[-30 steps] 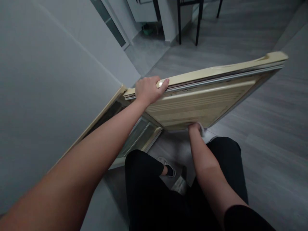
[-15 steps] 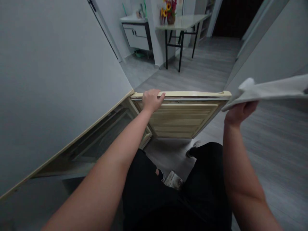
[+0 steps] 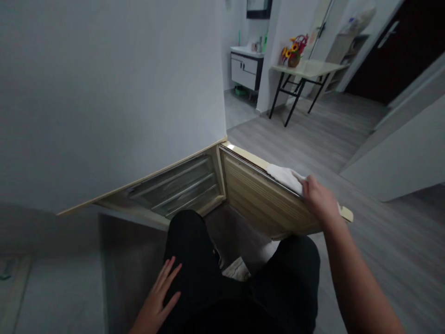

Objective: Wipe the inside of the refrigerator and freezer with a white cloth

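A cream-coloured door (image 3: 267, 197), ribbed on its inner face, stands swung out from a low freezer-like cabinet (image 3: 181, 183) with wire-like or ridged shelves inside. My right hand (image 3: 318, 197) is closed around a white cloth (image 3: 287, 176), which lies over the door's top edge towards its free end. Part of the cloth is hidden under the fingers. Down at the left, my left hand (image 3: 162, 294) rests on my thigh with its fingers spread, holding nothing.
My knees (image 3: 189, 232) are close to the open cabinet and the door. A folding table (image 3: 309, 69) bearing a vase of flowers (image 3: 294, 51) stands beyond, beside a washbasin cabinet (image 3: 246, 69). Grey wood-look floor (image 3: 392, 246) runs along the right.
My left hand has let go of the door's top edge and come down to my thigh. My right hand has brought the cloth down onto that edge. The view has turned left.
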`<state>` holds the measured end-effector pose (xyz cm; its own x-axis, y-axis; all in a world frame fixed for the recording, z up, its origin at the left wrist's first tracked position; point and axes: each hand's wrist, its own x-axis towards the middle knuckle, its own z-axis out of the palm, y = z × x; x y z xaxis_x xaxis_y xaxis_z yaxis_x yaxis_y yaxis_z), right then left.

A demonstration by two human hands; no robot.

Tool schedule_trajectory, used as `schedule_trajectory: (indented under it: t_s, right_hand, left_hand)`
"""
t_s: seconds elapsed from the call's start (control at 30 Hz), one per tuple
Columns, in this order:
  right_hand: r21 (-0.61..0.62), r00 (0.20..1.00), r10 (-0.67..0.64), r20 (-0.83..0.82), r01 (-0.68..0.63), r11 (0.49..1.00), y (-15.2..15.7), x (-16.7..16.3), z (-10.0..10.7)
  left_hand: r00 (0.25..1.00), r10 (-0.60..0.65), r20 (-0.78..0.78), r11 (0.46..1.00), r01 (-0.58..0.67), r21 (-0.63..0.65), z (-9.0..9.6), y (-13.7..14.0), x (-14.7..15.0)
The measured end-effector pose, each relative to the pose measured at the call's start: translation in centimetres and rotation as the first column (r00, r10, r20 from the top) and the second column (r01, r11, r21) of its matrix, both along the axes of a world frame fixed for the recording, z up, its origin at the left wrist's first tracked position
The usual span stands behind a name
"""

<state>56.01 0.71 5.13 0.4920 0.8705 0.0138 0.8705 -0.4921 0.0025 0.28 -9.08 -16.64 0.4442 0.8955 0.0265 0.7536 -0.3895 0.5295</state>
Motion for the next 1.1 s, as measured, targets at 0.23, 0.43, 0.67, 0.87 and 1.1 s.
schedule_trajectory:
  t_s: [0.23,0.43,0.67,0.87,1.1]
  right_hand:
    - [0.106,0.971,-0.06,0.23,0.037,0.994,-0.4,-2.7,-1.2]
    - [0.091,0.963,-0.006,0.27,-0.019,0.996,-1.2,-4.1,-1.1]
    - [0.126,0.946,0.039,0.323,-0.084,0.989,-2.6,-5.9,-1.6]
    - [0.1,0.959,0.123,0.253,-0.153,0.983,-5.2,-10.2,-1.4]
    - [0.001,0.936,0.344,0.072,-0.345,0.939,-9.9,-20.1,0.3]
  left_hand:
    - [0.925,0.346,0.155,0.937,-0.333,-0.107,1.6,-3.3,3.9]
    - [0.877,0.412,0.247,0.896,-0.34,-0.287,2.1,-4.3,4.9]
    - [0.897,0.387,0.214,0.888,-0.3,-0.349,1.9,-7.7,4.9]
    - [0.896,0.408,0.173,0.881,-0.336,-0.333,2.2,-13.4,4.5]
    - [0.864,0.467,0.186,0.873,-0.418,-0.249,3.1,-13.0,4.1]
